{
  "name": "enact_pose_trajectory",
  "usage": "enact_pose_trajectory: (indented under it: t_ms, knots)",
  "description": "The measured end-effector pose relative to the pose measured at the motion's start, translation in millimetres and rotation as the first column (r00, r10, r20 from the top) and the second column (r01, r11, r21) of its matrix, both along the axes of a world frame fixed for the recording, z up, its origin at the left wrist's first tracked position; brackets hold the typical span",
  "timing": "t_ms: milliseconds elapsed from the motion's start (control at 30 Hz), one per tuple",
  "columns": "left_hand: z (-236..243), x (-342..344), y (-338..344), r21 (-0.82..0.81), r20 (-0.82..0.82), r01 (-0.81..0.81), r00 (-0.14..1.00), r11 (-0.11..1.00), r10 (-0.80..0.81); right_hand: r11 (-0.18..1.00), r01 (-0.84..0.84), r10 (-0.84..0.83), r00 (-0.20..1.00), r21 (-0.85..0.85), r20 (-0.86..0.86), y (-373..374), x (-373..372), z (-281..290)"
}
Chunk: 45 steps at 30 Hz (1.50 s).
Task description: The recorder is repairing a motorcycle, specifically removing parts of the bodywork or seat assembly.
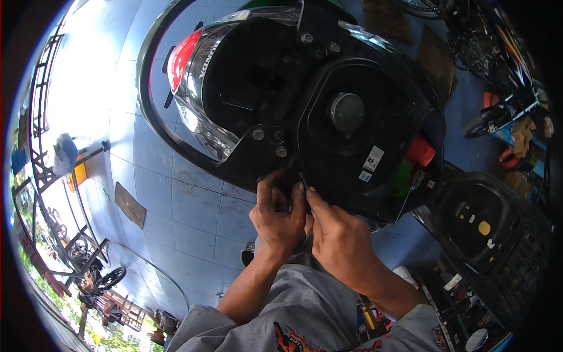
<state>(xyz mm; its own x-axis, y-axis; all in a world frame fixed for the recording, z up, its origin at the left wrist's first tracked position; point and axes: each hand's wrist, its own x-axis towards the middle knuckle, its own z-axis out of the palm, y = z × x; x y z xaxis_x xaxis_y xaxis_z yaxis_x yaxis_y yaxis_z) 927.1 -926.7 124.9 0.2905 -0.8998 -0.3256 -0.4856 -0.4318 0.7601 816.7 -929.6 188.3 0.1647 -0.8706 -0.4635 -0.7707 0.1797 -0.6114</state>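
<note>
Seen as a clock face, the scooter (pixel 337 176) fills the view from the centre up past 12, its near edge just above the hands. Both hands meet at that edge, just below the centre towards 6. The left hand (pixel 277 214) has its fingers curled and its thumb raised beside them; the right hand (pixel 340 237) reaches its index finger to near that thumb. A thin piece (pixel 303 179) shows by the fingertips, but I cannot tell whether either hand grips it. The tail light (pixel 185 60) lies at 11, the round cap (pixel 347 112) between 1 and 2, the red part (pixel 420 152) near 3, the black tub (pixel 454 220) between 3 and 4, the screwdriver (pixel 368 318) at 5, the board (pixel 130 205) near 9.
</note>
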Motion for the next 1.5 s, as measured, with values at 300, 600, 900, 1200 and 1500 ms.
enact_pose_trajectory:
  t_ms: [300, 600, 900, 1200, 1500]
  knots:
    - [6.1, -4.9, -3.0, 0.024, -0.090, -0.035, 0.995, 0.999, 0.037, 0.985, 0.128, -0.064, 0.892, -0.114, 0.448, 9.7, -30.2, -42.0]
    - [12.4, -15.2, -0.3, -0.096, 0.256, 0.240, 0.944, 0.966, -0.209, 0.999, -0.010, 0.028, 0.920, -0.048, 0.391, -5.9, -34.3, -28.1]
    - [21.1, -8.5, -12.8, 0.043, 0.126, 0.180, 0.975, 0.983, -0.184, 0.967, 0.001, -0.145, 0.829, 0.257, 0.541, -21.0, -48.1, -17.1]
    - [22.1, -4.4, -24.2, 0.127, 0.074, 0.203, 0.974, 0.971, -0.214, 0.953, -0.294, 0.250, 0.895, 0.067, 0.369, -35.1, -63.4, -30.3]
    - [15.2, 13.2, -33.7, 0.144, 0.004, 0.303, 0.952, 0.942, -0.306, 0.969, -0.231, 0.239, 0.803, -0.085, 0.547, -29.0, -75.2, -56.5]
